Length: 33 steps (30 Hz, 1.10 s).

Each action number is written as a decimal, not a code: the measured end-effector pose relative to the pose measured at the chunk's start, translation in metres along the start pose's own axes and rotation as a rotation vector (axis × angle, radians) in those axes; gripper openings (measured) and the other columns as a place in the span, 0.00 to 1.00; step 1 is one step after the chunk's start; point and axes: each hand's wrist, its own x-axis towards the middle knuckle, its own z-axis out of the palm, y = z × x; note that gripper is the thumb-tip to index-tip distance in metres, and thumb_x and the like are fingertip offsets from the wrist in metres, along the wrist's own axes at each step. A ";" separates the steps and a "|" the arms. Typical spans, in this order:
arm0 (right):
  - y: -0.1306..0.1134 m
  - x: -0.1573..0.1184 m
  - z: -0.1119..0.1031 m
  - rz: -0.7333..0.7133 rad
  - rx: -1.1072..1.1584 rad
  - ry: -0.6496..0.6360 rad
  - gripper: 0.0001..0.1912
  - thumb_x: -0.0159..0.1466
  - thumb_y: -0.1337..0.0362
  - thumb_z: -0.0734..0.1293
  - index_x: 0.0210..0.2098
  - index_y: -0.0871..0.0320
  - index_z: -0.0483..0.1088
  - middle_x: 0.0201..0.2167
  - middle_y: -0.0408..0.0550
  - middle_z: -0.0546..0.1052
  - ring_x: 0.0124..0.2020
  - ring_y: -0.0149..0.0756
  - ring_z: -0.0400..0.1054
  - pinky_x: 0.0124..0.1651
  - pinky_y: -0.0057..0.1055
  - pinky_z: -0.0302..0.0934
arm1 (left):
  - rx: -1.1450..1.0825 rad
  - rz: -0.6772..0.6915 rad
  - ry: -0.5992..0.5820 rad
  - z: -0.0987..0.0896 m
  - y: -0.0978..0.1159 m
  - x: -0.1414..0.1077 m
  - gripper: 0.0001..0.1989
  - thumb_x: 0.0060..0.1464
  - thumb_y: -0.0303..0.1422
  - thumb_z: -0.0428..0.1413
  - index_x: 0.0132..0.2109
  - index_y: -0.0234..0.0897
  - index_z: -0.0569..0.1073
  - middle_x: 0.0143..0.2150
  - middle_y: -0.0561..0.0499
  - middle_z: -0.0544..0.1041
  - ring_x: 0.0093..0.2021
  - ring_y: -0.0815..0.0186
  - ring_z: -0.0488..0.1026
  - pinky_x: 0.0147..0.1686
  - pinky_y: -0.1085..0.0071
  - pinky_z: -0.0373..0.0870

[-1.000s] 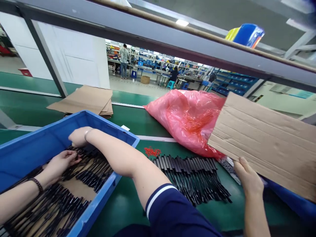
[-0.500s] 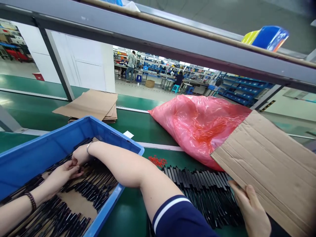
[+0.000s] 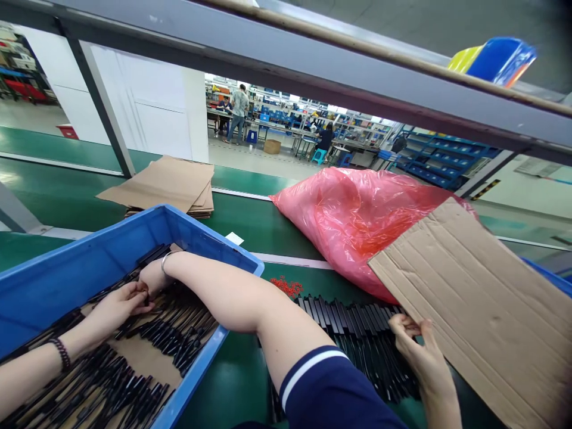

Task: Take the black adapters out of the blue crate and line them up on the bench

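Inside the blue bin, my left hand, with a dark bracelet on its wrist, has its fingertips closed together. My right hand, below a silver bangle, is curled against it, and its fingers are partly hidden. What they pinch is too small to make out. Many thin black parts lie around and below them in rows on brown cardboard. My right arm reaches across the bin's right rim.
A co-worker's hand is at a cardboard sheet on the right, beside a row of black parts. Small red rings, a pink plastic bag and stacked cardboard lie on the green surface. A metal beam crosses above.
The co-worker's hand and the cardboard sheet have shifted left, over the end of the black row. My hands stay together in the bin, with little change. The view has tilted slightly.
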 end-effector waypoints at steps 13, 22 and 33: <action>0.000 -0.055 0.039 -0.325 -0.667 -0.301 0.10 0.52 0.85 0.64 0.20 0.70 0.70 0.28 0.46 0.71 0.36 0.28 0.64 0.41 0.21 0.63 | 0.079 -0.014 -0.087 -0.005 -0.016 0.013 0.31 0.28 0.48 0.63 0.38 0.35 0.62 0.40 0.47 0.72 0.41 0.58 0.72 0.44 0.66 0.73; 0.000 -0.037 0.018 -0.334 -0.345 -0.324 0.10 0.54 0.85 0.62 0.22 0.69 0.68 0.31 0.48 0.70 0.40 0.33 0.65 0.52 0.37 0.61 | 0.128 0.029 -0.106 -0.008 -0.015 0.011 0.26 0.32 0.45 0.63 0.37 0.34 0.67 0.39 0.47 0.74 0.41 0.58 0.73 0.45 0.65 0.72; -0.006 -0.051 0.030 -0.475 -0.711 -0.381 0.06 0.53 0.81 0.66 0.23 0.68 0.69 0.31 0.50 0.71 0.38 0.35 0.63 0.51 0.39 0.60 | 0.067 0.015 -0.128 -0.013 -0.032 0.023 0.28 0.32 0.47 0.63 0.38 0.34 0.67 0.41 0.46 0.75 0.41 0.56 0.74 0.46 0.64 0.73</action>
